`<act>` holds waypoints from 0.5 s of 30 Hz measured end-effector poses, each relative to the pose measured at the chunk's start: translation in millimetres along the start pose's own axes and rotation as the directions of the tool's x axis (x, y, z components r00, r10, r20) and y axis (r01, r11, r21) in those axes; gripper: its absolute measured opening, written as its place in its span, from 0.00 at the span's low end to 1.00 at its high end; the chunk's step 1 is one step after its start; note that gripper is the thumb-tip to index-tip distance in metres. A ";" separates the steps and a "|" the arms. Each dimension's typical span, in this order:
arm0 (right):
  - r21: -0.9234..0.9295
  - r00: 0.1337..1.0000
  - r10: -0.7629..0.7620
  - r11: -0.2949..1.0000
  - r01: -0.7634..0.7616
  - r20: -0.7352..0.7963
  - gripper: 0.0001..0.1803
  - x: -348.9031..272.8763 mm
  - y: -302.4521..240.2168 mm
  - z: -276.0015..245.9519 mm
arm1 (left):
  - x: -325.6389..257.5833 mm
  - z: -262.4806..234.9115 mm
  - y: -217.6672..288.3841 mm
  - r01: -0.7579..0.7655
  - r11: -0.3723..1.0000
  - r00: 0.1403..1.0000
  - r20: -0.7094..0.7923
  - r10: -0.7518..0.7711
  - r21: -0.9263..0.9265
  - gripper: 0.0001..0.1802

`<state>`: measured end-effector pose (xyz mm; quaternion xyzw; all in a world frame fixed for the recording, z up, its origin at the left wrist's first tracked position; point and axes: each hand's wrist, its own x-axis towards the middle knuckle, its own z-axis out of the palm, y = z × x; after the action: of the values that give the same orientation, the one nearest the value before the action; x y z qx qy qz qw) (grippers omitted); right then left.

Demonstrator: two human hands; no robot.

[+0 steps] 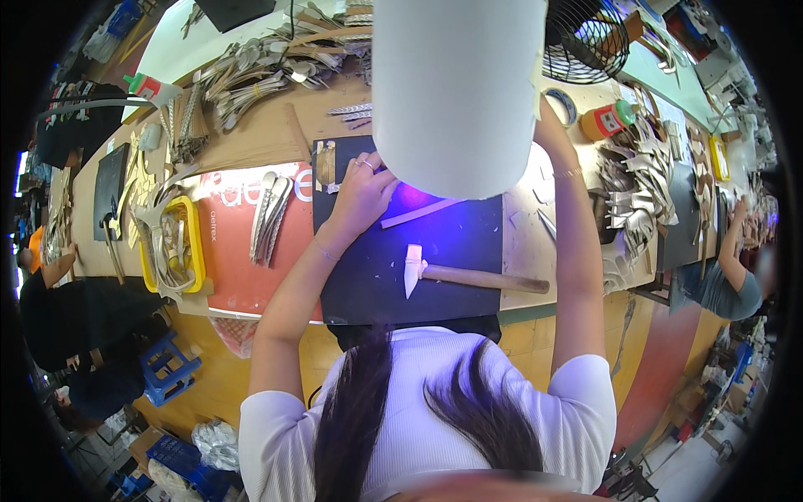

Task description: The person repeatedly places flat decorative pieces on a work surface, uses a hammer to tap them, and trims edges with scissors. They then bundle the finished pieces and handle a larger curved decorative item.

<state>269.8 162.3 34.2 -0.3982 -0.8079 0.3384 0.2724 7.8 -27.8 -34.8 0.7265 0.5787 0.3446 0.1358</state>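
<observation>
Overhead view of the bench. Your left hand [361, 188] lay at the centre of the frame on the upper edge of the black work mat [376, 276], fingers curled loosely downward, a ring visible on one; its fingertips passed behind the white cylindrical lamp shade [456, 92], so whether they gripped anything could not be told. Your right hand [542, 117] reached up at the upper right of centre and was mostly hidden behind the same shade; how far its fingers were open could not be told. A pale narrow strip [418, 213] lay on the mat just right of your left hand, in the violet glow under the shade. Below it, at the frame's centre, a hammer [468, 274] with a wooden handle rested on the mat, untouched, its head pointing left. At centre left, a yellow tray [194, 243] held curved metallic pieces, and a bundle of silver strips [269, 217] lay on the red sheet [242, 276] beside it. A black fan [585, 38] stood at upper right, with an orange glue bottle [609, 121] below it.
</observation>
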 end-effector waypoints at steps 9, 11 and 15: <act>0.261 0.973 -0.106 0.964 0.050 0.204 0.19 -57.0 -48.0 43.5 | 22.8 -9.4 -14.6 -0.030 0.999 1.000 0.007 0.030 -0.029 0.08; 0.194 0.947 -0.083 0.981 0.022 0.311 0.20 -52.0 -46.5 55.6 | 28.3 -17.1 -17.2 -0.029 0.987 0.997 0.067 0.040 -0.157 0.09; 0.084 0.790 0.220 0.942 -0.324 0.572 0.24 -51.5 -50.3 42.8 | 42.3 -32.0 -28.4 0.044 0.974 0.960 0.280 0.020 -0.222 0.10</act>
<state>243.8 82.7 37.1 -0.3694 -0.7524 0.5454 0.0088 -30.5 13.6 -14.0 0.7442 0.5150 0.3012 0.3005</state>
